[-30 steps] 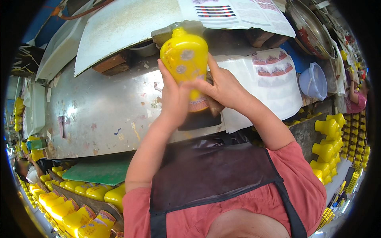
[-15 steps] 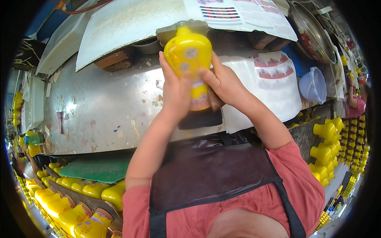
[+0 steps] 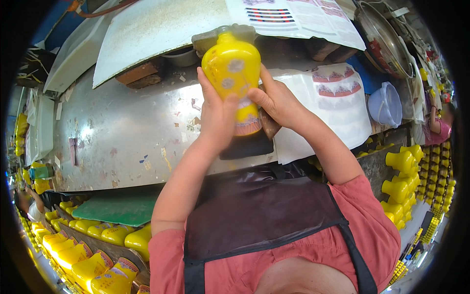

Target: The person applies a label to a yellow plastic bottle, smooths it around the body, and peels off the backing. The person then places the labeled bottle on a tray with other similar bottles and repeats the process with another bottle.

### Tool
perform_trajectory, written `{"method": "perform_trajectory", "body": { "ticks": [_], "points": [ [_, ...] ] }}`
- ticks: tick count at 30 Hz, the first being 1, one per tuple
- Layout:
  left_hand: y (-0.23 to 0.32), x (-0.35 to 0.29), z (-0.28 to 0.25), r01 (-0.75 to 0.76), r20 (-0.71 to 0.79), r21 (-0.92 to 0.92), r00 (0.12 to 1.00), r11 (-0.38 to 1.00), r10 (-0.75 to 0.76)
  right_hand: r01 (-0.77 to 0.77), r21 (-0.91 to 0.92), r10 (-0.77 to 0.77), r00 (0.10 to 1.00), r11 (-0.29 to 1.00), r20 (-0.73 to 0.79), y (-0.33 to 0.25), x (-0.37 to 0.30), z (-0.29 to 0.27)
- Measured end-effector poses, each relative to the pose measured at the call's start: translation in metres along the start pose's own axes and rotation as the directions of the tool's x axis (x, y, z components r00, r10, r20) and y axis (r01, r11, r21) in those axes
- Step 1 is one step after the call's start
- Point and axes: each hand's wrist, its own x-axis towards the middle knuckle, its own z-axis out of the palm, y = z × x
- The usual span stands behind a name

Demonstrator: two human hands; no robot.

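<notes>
A glossy yellow vase [image 3: 231,61] lies along a dark rest on the metal table, its narrow neck pointing away from me. Pale flower decals mark its body, and a patterned band circles its base. My left hand [image 3: 215,112] is wrapped along its left side, thumb on the lower front. From the right, my right hand [image 3: 276,100] grips it with the thumb on the front. The fingertips behind the vase are hidden. Close by on the right, a decal sheet [image 3: 338,112] with red-and-purple border prints lies on the table.
Around me are a pale blue bucket [image 3: 386,105] at right, a large metal basin [image 3: 384,39] at far right, and a white board [image 3: 161,29] on bricks behind. A green board [image 3: 117,207] lies front left. Rows of yellow vases [image 3: 115,278] stand lower left, more at right.
Both hands stay on the vase, which keeps nearly the same place. My thumbs have shifted slightly on its lower front.
</notes>
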Motion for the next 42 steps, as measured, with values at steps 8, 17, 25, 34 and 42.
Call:
{"method": "perform_trajectory", "body": {
  "ticks": [8, 17, 25, 34, 42],
  "points": [
    [0.011, -0.001, -0.006, -0.035, 0.048, -0.266, 0.998, 0.963, 0.050, -0.021, -0.037, 0.020, 0.999, 0.999, -0.034, -0.018, -0.010, -0.011],
    [0.002, -0.003, -0.014, -0.079, -0.055, -0.158, 0.996, 0.984, 0.071, -0.066, 0.042, 0.070, 0.992, 0.997, -0.103, -0.027, -0.009, -0.017],
    [-0.022, -0.011, -0.018, -0.093, 0.031, -0.101, 0.995, 0.991, 0.096, 0.000, 0.018, 0.003, 0.991, 1.000, -0.134, -0.027, -0.009, -0.018],
    [0.013, 0.006, -0.032, 0.100, 0.038, -0.597, 0.995, 0.796, -0.096, 0.241, 0.137, -0.193, 0.937, 0.961, -0.292, -0.025, 0.000, -0.015],
    [0.031, 0.002, -0.047, 0.002, 0.018, -0.508, 1.000, 0.862, 0.008, -0.193, 0.501, 0.212, 0.977, 0.844, 0.019, -0.007, 0.014, -0.016]
  ]
}}
